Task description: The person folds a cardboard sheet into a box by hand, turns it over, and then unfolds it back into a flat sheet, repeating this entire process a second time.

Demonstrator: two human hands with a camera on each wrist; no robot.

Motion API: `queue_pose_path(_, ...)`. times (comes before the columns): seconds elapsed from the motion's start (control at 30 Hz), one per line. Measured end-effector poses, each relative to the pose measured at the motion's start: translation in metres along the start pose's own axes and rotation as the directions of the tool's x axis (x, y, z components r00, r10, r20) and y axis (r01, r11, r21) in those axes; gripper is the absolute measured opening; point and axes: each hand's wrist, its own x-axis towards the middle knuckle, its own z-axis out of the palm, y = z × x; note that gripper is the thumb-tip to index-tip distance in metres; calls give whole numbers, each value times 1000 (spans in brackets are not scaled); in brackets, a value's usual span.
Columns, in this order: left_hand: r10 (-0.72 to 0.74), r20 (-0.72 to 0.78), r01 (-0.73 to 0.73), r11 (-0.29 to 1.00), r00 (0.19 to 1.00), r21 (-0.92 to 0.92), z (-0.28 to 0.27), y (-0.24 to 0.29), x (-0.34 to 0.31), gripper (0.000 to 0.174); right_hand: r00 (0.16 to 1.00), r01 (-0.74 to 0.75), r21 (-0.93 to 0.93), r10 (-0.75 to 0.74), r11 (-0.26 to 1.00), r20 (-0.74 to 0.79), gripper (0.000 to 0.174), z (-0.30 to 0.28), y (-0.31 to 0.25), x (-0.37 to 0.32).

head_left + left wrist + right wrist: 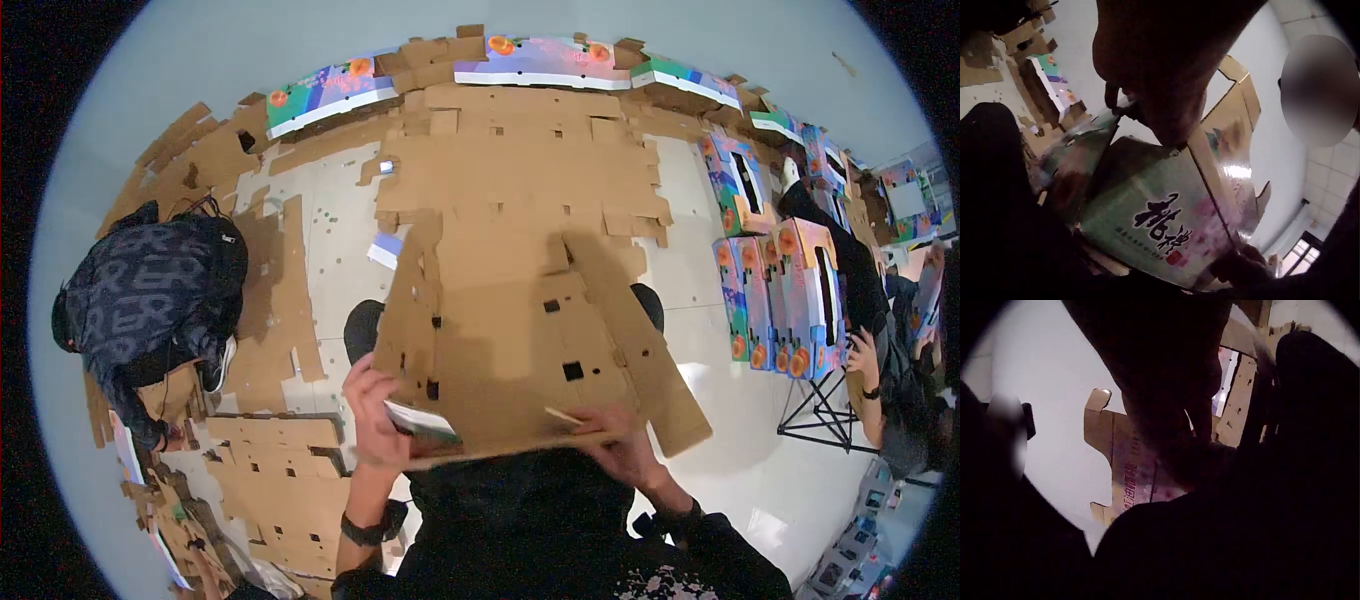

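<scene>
Closest below the head camera, left hand (375,415) and right hand (622,452) each clasp the near edge of a flat cardboard blank (520,330), brown side up, stretching far. Left wrist view: fingers (1172,112) pinch its printed underside. Right wrist view: too dark to judge. Gripped only at that edge, it may sag and buckle

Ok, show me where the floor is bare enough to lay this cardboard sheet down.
Best patch: the pale floor right of the held cardboard sheet, bordered by the black stand. A narrower strip runs between the flat cardboard pile and the printed boxes. Crowded: the left side, covered with cardboard offcuts.
</scene>
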Motion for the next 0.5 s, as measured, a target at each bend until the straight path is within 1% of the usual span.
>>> queue_pose_path(0.03, -18, 44, 18, 1000, 999, -17, -4, 7, 1, 108, 995, 94, -56, -95, 994, -26, 33, 0, 2, -10)
queue_pose_path(0.07, -35, 88, 38, 999, 995, -32, -9, 14, 1, 107, 1000, 1, 44, 0, 999, -28, 37, 3, -1, -17)
queue_pose_path(0.13, -99, 206, 115, 991, 973, -66, -24, 36, 8, 109, 983, -179, 239, 185, 954, -4, 45, 9, -8, -31)
queue_pose_path(0.17, -96, 273, 104, 994, 957, -18, -22, 27, 0, 119, 960, -256, 354, 279, 900, -14, 71, 12, -10, -37)
queue_pose_path(0.27, -120, 330, 148, 987, 936, -61, -21, 32, -5, 129, 970, -171, 260, 209, 950, -124, 80, 23, -2, -55)
queue_pose_path(0.3, -106, 324, 139, 987, 940, -82, -14, 21, -17, 138, 978, -135, 147, 155, 980, -138, 68, 19, -3, -65)
queue_pose_path(0.4, -92, 268, 107, 993, 959, -41, 0, 8, -36, 141, 991, -98, -148, 83, 984, -103, 54, 29, 41, -117)
queue_pose_path(0.43, -121, 246, 136, 990, 962, -46, 2, 8, -36, 143, 986, -133, -134, 118, 982, -120, 37, 18, 38, -121)
queue_pose_path(0.47, -153, 225, 168, 985, 962, -49, 3, 10, -36, 144, 940, -289, -65, 271, 955, -206, 41, 14, 46, -126)
queue_pose_path(0.5, -186, 203, 200, 979, 961, -50, 4, 12, -37, 146, 865, -429, 18, 417, 903, -279, 44, 12, 59, -133)
